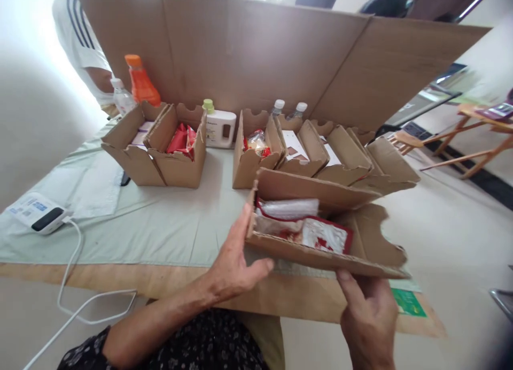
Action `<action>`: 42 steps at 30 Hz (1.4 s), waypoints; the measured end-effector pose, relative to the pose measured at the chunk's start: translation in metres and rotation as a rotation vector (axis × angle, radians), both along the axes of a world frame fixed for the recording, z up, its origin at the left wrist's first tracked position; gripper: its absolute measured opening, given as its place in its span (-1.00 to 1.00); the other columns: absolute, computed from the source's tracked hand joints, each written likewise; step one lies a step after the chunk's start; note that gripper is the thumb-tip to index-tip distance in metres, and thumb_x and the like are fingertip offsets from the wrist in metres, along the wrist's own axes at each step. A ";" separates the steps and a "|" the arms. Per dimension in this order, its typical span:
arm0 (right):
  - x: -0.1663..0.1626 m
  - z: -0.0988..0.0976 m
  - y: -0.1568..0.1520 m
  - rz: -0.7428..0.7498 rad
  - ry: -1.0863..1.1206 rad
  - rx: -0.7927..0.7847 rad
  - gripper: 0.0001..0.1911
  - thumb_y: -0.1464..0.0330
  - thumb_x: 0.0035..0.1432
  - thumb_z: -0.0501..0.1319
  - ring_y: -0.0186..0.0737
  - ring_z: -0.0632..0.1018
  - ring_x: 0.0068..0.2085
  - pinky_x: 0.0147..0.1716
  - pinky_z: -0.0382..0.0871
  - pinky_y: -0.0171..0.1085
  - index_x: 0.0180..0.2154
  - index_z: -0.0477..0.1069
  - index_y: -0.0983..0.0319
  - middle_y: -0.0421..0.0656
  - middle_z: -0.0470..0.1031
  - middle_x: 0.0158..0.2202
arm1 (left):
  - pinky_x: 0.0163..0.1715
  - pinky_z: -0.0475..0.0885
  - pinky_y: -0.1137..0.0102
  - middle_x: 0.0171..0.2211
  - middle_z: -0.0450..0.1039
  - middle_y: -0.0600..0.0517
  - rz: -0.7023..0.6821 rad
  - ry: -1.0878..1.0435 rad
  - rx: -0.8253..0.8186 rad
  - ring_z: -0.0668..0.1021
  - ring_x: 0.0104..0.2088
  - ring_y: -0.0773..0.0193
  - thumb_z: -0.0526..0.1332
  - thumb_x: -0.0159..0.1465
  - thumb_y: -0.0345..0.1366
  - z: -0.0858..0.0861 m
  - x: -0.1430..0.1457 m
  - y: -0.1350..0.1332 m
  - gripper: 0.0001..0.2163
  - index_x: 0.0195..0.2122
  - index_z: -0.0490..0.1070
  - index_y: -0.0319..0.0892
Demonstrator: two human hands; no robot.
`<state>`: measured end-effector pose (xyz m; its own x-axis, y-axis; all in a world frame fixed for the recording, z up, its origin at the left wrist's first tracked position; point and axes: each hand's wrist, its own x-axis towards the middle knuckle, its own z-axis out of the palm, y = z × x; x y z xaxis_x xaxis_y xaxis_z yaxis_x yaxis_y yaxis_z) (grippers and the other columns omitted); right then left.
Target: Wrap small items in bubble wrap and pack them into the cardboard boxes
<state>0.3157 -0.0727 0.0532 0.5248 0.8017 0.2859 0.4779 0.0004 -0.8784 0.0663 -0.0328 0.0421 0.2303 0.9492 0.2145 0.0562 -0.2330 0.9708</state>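
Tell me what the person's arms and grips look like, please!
Each grip is a bare hand: the left grip and the right grip. No glove, ring or watch shows on either. The left sleeve is black with small, pale, flowery marks and leaves the left forearm bare. The right sleeve is out of the picture.

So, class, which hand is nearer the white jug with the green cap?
Left. The left hand is at the left end of the held box, this side of the white jug; the right hand holds its near side, farther right.
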 end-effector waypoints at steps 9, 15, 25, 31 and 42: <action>-0.057 0.025 0.054 0.352 0.092 0.067 -0.46 0.03 0.14 0.37 0.12 0.62 0.06 0.15 0.44 0.12 0.03 0.48 0.23 0.06 0.63 -0.01 | 0.45 0.14 -0.01 0.48 0.09 -0.17 0.384 0.067 0.207 0.21 0.47 -0.03 0.30 0.31 -0.26 0.035 -0.041 0.001 -0.18 0.51 -0.12 -0.05; -0.052 0.027 0.039 0.216 0.002 0.019 -0.49 0.04 0.11 0.37 0.13 0.62 0.01 0.10 0.46 0.14 -0.02 0.50 0.23 0.05 0.63 -0.06 | 0.43 0.14 -0.09 0.43 0.19 -0.25 0.272 0.048 0.047 0.25 0.45 -0.10 0.31 0.29 -0.22 0.016 -0.043 -0.008 -0.24 0.47 0.02 -0.16; -0.055 0.054 0.053 0.265 0.124 0.157 -0.49 0.09 0.11 0.41 0.09 0.56 0.14 0.23 0.36 0.12 0.03 0.49 0.17 -0.01 0.61 0.03 | 0.43 0.20 -0.05 0.44 0.17 -0.17 0.358 0.087 0.233 0.28 0.43 -0.07 0.30 0.29 -0.29 0.049 -0.037 0.001 -0.19 0.50 -0.07 -0.07; -0.049 0.018 0.052 0.311 0.014 -0.027 -0.45 0.01 0.09 0.38 0.15 0.60 0.04 0.12 0.43 0.14 0.01 0.50 0.21 0.04 0.62 -0.01 | 0.42 0.19 -0.11 0.41 0.23 -0.20 0.342 0.100 0.001 0.33 0.40 -0.11 0.26 0.31 -0.30 0.007 -0.041 -0.028 -0.22 0.49 -0.06 -0.08; -0.134 -0.008 0.164 0.773 0.098 0.021 -0.25 0.20 0.25 0.14 -0.06 0.40 0.34 0.38 0.23 -0.01 0.41 0.09 0.26 0.05 0.25 0.42 | 0.36 0.31 -0.11 0.56 -0.28 -0.11 0.429 0.146 -0.088 0.23 0.45 -0.17 0.23 0.37 -0.25 -0.024 -0.066 -0.089 -0.15 0.53 -0.31 0.14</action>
<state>0.1819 0.0917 0.0455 -0.1576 0.9450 0.2866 0.2553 0.3193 -0.9126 0.0007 -0.1215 0.0177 -0.1654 0.9785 0.1235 0.2674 -0.0761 0.9606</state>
